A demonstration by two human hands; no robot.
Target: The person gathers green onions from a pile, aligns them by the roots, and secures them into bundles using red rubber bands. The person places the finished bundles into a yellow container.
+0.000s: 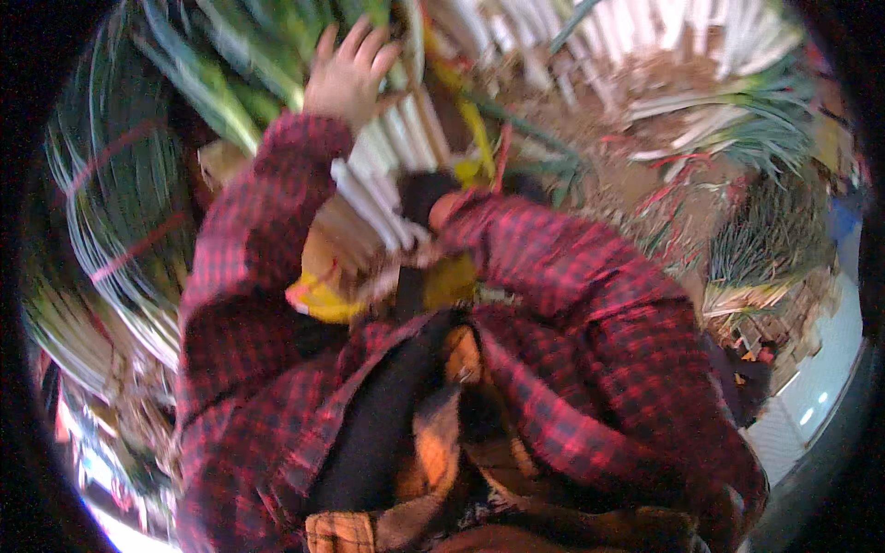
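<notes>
My left hand (354,75) lies spread, fingers apart, at the upper left on long green leaves (276,41) of what look like large spring onions or leeks. Below and right of it, a row of their white stalks (394,138) slants down towards my body. My right hand (446,209) is mostly hidden by the red checked sleeve and a dark shape; it is near the stalks' lower ends, and its grip cannot be made out. A yellow and red item (328,301) sits below the stalks, close to my jacket.
Tied bundles of long green onions (110,207) stand at the left. White stalks (664,34) line the top right. More onion bunches (747,124) and cut leaves with red strips (664,197) lie on the soil-covered ground at right, above a pale smooth surface (823,359).
</notes>
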